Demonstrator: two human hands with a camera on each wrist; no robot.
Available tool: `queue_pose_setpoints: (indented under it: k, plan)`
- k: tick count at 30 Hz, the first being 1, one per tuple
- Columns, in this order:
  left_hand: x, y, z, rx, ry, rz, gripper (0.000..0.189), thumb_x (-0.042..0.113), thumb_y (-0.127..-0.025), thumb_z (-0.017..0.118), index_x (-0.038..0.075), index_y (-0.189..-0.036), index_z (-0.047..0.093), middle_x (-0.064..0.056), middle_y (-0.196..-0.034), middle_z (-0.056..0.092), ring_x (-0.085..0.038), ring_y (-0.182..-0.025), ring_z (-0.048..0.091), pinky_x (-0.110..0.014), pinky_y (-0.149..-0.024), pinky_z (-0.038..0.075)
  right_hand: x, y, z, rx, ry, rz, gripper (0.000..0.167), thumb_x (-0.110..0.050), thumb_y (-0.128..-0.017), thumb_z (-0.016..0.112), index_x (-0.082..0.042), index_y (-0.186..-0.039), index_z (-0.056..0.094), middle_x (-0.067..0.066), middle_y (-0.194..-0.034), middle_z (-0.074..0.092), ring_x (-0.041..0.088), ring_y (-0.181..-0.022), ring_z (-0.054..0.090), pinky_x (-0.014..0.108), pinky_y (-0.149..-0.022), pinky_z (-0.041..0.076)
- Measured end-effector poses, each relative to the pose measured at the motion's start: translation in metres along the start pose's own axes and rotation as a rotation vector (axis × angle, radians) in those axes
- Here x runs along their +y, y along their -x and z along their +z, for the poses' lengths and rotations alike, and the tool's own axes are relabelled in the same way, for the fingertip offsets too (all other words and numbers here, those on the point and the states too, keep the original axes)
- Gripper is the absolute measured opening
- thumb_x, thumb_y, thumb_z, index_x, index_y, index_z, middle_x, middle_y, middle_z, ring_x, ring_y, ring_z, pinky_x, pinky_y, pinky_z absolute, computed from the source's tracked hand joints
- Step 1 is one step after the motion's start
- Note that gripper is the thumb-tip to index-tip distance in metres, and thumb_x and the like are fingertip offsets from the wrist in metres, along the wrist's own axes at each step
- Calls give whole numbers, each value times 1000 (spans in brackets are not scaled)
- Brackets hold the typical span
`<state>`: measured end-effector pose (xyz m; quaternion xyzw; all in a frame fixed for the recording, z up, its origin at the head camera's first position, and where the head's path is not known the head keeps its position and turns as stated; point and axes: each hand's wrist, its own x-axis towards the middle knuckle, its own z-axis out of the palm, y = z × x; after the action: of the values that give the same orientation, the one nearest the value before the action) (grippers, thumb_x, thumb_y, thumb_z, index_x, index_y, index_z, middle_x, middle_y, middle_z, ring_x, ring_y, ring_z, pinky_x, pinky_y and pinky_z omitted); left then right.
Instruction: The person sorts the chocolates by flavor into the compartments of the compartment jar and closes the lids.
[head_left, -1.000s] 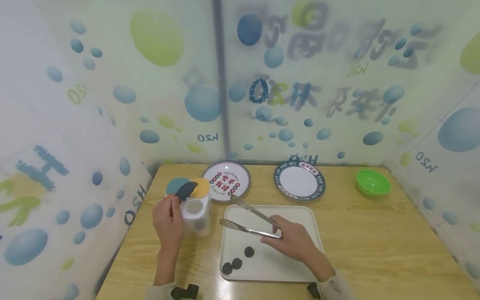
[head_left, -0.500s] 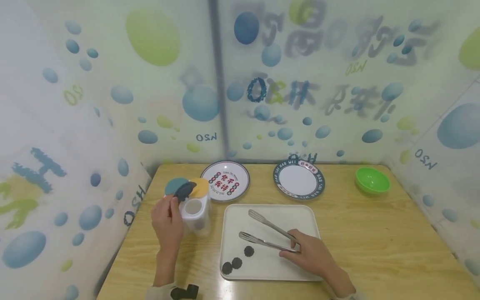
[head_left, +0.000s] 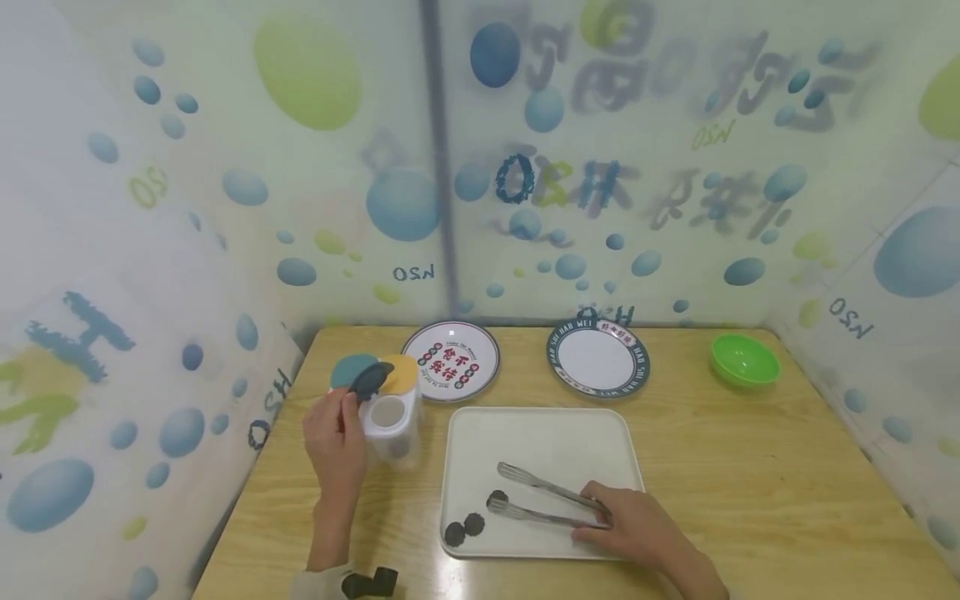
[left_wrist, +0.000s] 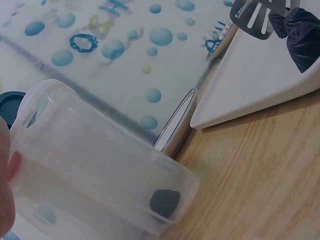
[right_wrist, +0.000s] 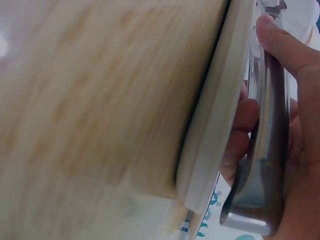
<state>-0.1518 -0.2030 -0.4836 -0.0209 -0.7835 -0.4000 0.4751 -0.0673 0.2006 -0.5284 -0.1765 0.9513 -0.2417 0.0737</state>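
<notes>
In the head view my left hand [head_left: 335,442] pinches the dark lid [head_left: 371,381], tilted up beside the round opening of a clear plastic container [head_left: 395,442]. A dark piece [left_wrist: 165,202] lies at that container's bottom in the left wrist view. My right hand [head_left: 637,527] grips metal tongs [head_left: 551,500], whose arms are spread over the white tray [head_left: 540,433]. The lower slotted tip overlaps one dark, scalloped piece [head_left: 497,497]; nothing is clamped between the arms. Two more such pieces [head_left: 474,524] lie near the tray's front left corner.
The container also has a teal lid [head_left: 352,369] and a yellow lid [head_left: 402,375]. Behind the tray sit a plate with red characters [head_left: 452,362] and a plate with a blue-green rim [head_left: 641,367]. A green bowl [head_left: 745,362] stands at the back right of the wooden table [head_left: 750,483].
My right hand has brought the tongs from near the container to the right, then down towards the front of the tray over the dark pieces. My left hand keeps holding the lid.
</notes>
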Motion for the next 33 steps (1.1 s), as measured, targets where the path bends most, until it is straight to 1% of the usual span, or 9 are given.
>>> queue_pose_setpoints:
  k: [4,9,13,16,18,20,23,27,33]
  plan:
    - [-1,0,1,7,6,10,13,3,-97,59,-5,-89,64,-18,-78,61,-26,-77,51,-34,-88,36,0,0,0,-41,-24,-2,41,-62,-81,71,-30,-106,63,-20,-65,47,-3,-56,40,20,-51,34]
    - [-1,-2,2,18,15,37,12,0,-96,58,-5,-87,64,-20,-82,65,-31,-80,56,-37,-88,37,1,-1,3,-70,-46,-29,36,-61,-84,68,-31,-104,59,-20,-65,46,-3,-57,39,20,-51,33]
    - [-1,-2,3,12,10,17,11,-1,-96,58,-5,-88,65,-19,-84,67,-33,-82,57,-40,-89,38,1,-1,4,-56,-50,-64,32,-59,-87,65,-32,-102,57,-20,-65,45,-3,-57,39,20,-51,33]
    - [-1,-1,2,-3,-1,-12,11,0,-97,57,-5,-90,65,-19,-87,68,-34,-85,58,-40,-91,37,1,-1,3,-51,-51,-71,31,-59,-88,63,-32,-102,57,-20,-65,46,-2,-58,40,20,-52,33]
    - [-2,0,2,-9,-4,-17,12,1,-97,57,-5,-90,64,-20,-89,68,-34,-87,59,-40,-92,37,1,-2,3,-49,-55,-72,31,-59,-89,63,-32,-103,58,-20,-66,47,-2,-58,40,20,-52,33]
    - [-2,0,1,-14,-3,-18,13,3,-98,57,-5,-90,64,-20,-89,68,-34,-88,59,-38,-93,37,1,-2,3,-37,-65,-70,30,-59,-89,62,-33,-103,58,-20,-66,47,-2,-58,40,20,-52,34]
    - [-3,0,2,-4,2,5,13,2,-98,57,-5,-90,64,-20,-87,67,-33,-86,58,-35,-92,36,4,-4,3,3,-74,-66,28,-59,-90,62,-33,-102,59,-20,-64,45,-3,-56,39,19,-51,33]
    - [-3,0,3,11,4,29,12,1,-97,58,-5,-89,65,-19,-85,67,-31,-83,57,-33,-91,37,5,-6,-1,59,-54,-58,28,-59,-90,61,-33,-100,59,-20,-62,42,-4,-54,36,19,-50,32]
    - [-2,1,1,-10,-12,-7,13,3,-98,57,-5,-91,64,-20,-88,68,-34,-87,59,-41,-92,38,0,-10,-10,101,-38,-69,23,-56,-90,63,-34,-97,57,-21,-61,41,-4,-53,35,18,-49,33]
